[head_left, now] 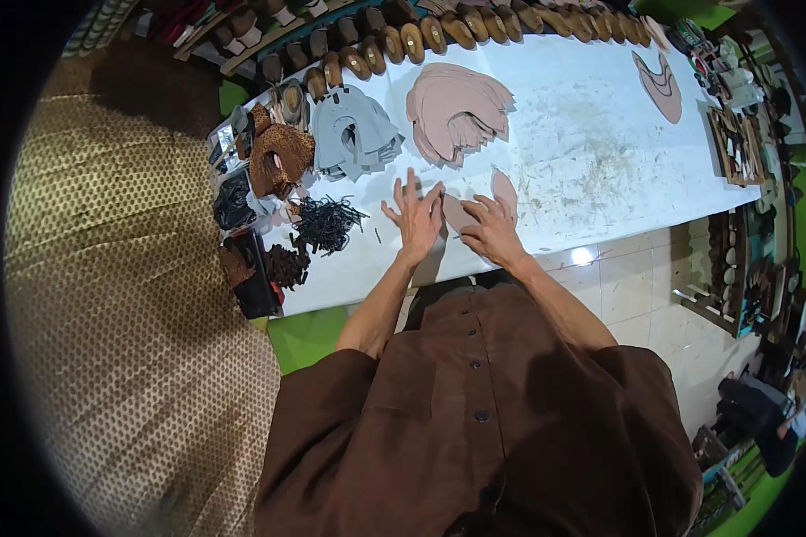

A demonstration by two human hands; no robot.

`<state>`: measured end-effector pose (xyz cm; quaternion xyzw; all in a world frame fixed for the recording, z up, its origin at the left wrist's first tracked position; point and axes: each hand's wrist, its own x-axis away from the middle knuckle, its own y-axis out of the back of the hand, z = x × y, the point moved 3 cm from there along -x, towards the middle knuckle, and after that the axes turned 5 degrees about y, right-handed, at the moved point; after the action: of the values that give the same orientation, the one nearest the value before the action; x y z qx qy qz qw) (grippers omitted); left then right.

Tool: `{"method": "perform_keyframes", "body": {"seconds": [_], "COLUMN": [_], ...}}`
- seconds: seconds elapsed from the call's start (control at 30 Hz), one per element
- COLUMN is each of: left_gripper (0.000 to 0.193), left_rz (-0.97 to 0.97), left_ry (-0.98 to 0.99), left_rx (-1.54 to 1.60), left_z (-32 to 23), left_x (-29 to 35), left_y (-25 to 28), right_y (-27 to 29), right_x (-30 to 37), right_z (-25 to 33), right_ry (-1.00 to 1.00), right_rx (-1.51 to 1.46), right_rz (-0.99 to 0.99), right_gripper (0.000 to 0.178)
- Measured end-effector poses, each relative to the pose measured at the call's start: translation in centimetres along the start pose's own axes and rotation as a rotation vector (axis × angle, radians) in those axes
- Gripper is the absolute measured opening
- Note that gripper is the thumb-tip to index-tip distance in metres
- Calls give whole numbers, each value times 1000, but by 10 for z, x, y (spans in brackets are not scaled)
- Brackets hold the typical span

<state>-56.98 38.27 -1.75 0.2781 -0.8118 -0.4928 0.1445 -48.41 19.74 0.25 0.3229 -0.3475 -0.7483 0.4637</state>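
A pink curved shoe-upper piece (pixel 505 190) lies flat on the white-topped table in front of me, partly hidden under my right hand. My right hand (pixel 494 236) rests on it with fingers stretched out and slightly bent. At its left end is my left hand (pixel 416 222), fingers spread, with the thumb side close to the piece's edge; whether it touches cannot be made out. Beyond my hands sits a stack of similar pink pieces (pixel 439 98). To its left is a stack of grey curved pieces (pixel 336 121).
Brown shoe lasts (pixel 412 41) line the table's far edge. Leopard-print pieces (pixel 282 152), a heap of black strips (pixel 325 224) and dark brown scraps (pixel 287 265) lie at left. Another pink piece (pixel 664 100) lies far right, near a wooden tray (pixel 745 170). Patterned gold sheeting (pixel 134 268) hangs at left.
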Motion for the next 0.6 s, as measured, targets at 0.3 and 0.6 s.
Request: {"method": "perform_keyframes", "body": {"seconds": [0.3,0.6], "left_gripper": [11,18], "left_rz": [81,-181], "left_ry": [-108,54], "left_rx": [-87,-179], "left_z": [18,49], "left_x": [-15,-4], "left_y": [-1,16], "right_y": [-13,-4], "right_x": [1,-19], "right_z": [1,-7], "right_ry": [-78,-200], "right_rx": [35,36], "right_rz": [-2,-179], "right_gripper": [15,15]}}
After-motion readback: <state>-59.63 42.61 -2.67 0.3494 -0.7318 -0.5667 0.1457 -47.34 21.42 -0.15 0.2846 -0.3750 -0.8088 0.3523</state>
